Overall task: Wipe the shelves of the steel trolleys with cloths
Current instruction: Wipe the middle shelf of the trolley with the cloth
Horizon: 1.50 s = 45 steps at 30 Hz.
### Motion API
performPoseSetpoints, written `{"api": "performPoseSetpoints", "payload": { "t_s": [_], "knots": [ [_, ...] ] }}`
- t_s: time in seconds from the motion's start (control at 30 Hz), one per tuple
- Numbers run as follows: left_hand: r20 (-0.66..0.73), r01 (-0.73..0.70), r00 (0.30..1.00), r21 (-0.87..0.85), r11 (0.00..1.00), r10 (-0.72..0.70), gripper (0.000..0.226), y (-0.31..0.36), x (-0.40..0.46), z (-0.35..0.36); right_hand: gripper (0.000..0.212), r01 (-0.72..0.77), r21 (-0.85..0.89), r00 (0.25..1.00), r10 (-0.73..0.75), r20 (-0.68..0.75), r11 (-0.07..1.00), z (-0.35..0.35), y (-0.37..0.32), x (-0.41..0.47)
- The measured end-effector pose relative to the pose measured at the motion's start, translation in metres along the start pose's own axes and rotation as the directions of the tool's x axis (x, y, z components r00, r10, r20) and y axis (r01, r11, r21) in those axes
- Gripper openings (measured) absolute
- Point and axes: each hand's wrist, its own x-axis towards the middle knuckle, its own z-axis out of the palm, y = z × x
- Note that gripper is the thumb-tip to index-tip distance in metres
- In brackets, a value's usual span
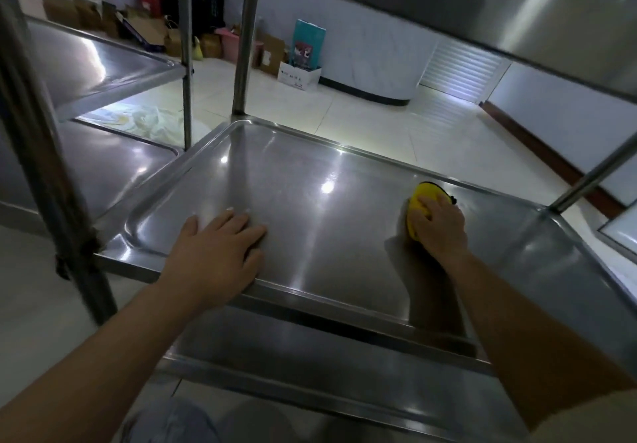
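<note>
The right hand [439, 227] has its grip curled over a yellow cloth [421, 201], pressing it to the middle shelf [310, 208] near the far right corner. The left hand [220, 249] lies flat, fingers straight and holding nothing, at the shelf's near left edge. This shelf shines but looks only partly covered; I judge the wiping mid-way, with the lower shelf [310, 367] and the neighbouring trolley [103, 63] left to do.

Yellow cloth [421, 201] mostly covered by the right hand [439, 227], upper shelf [448, 5] cut off by the top edge, boxes and bags [193, 34] along the far wall too small to identify, both forearms cut off at the bottom edge.
</note>
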Motion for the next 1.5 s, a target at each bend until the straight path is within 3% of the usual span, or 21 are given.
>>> {"api": "performPoseSetpoints", "payload": {
  "t_s": [0.13, 0.23, 0.3, 0.4, 0.53, 0.63, 0.73, 0.8, 0.93, 1.03, 1.13, 1.23, 1.33, 1.4, 1.5],
  "knots": [
    [0.018, -0.005, 1.0, 0.062, 0.998, 0.004, 0.062, 0.026, 0.008, -0.015, 0.056, -0.085, -0.044, 0.996, 0.086, 0.031, 0.995, 0.005, -0.016, -0.012],
    [0.005, -0.057, 0.998, -0.004, 0.998, 0.057, 0.051, 0.068, 0.019, -0.008, 0.052, 0.143, -0.014, 0.979, -0.14, 0.149, 0.99, 0.011, -0.039, -0.023],
    [0.036, -0.091, 0.995, -0.029, 0.995, 0.092, 0.04, 0.1, 0.03, 0.001, 0.051, 0.338, 0.033, 0.918, -0.338, 0.208, 0.94, 0.009, -0.036, -0.036],
    [0.042, -0.109, 0.993, -0.005, 0.994, 0.109, 0.044, 0.14, 0.041, 0.015, 0.052, 0.404, 0.13, 0.877, -0.424, 0.226, 0.905, -0.007, 0.006, -0.046],
    [-0.074, -0.097, 0.992, 0.019, 0.995, 0.098, 0.049, 0.15, 0.034, 0.029, 0.046, 0.177, 0.071, 0.979, -0.183, 0.085, 0.982, -0.037, 0.104, -0.042],
    [-0.141, -0.136, 0.982, -0.037, 0.99, 0.13, 0.042, 0.146, 0.032, 0.027, 0.04, -0.009, -0.018, 0.997, 0.007, -0.08, 1.0, -0.065, 0.18, -0.037],
    [-0.124, -0.127, 0.984, 0.02, 0.992, 0.128, 0.039, 0.152, 0.031, 0.026, 0.042, -0.205, -0.125, 0.978, 0.199, -0.06, 0.971, -0.075, 0.216, -0.026],
    [-0.104, -0.115, 0.988, 0.025, 0.993, 0.117, 0.04, 0.155, 0.031, 0.024, 0.046, -0.246, -0.188, 0.969, 0.243, -0.042, 0.951, -0.069, 0.203, -0.018],
    [-0.082, -0.104, 0.991, 0.008, 0.995, 0.104, 0.044, 0.156, 0.035, 0.019, 0.05, 0.072, -0.193, 0.997, -0.063, 0.055, 0.978, -0.039, 0.123, -0.02],
    [-0.082, -0.091, 0.993, -0.048, 0.995, 0.087, 0.046, 0.154, 0.032, 0.016, 0.055, 0.385, 0.01, 0.905, -0.38, 0.192, 0.923, -0.023, 0.064, -0.047],
    [-0.041, -0.064, 0.997, -0.077, 0.995, 0.061, 0.05, 0.153, 0.028, 0.013, 0.057, 0.464, 0.177, 0.84, -0.495, 0.221, 0.868, -0.03, 0.066, -0.065],
    [-0.024, -0.063, 0.998, -0.076, 0.995, 0.062, 0.05, 0.153, 0.026, 0.014, 0.049, 0.353, 0.193, 0.917, -0.38, 0.125, 0.916, -0.048, 0.116, -0.063],
    [-0.039, -0.062, 0.998, -0.092, 0.994, 0.058, 0.048, 0.153, 0.025, 0.014, 0.045, 0.1, 0.082, 0.995, -0.102, 0.014, 0.992, -0.071, 0.188, -0.065],
    [-0.044, -0.067, 0.997, -0.086, 0.994, 0.063, 0.047, 0.154, 0.026, 0.015, 0.045, -0.056, 0.048, 0.998, 0.057, -0.016, 0.997, -0.084, 0.225, -0.07],
    [-0.07, -0.09, 0.994, -0.058, 0.994, 0.086, 0.044, 0.154, 0.027, 0.017, 0.045, -0.125, -0.022, 0.991, 0.124, -0.046, 0.992, -0.083, 0.234, -0.072]
  ]
}}
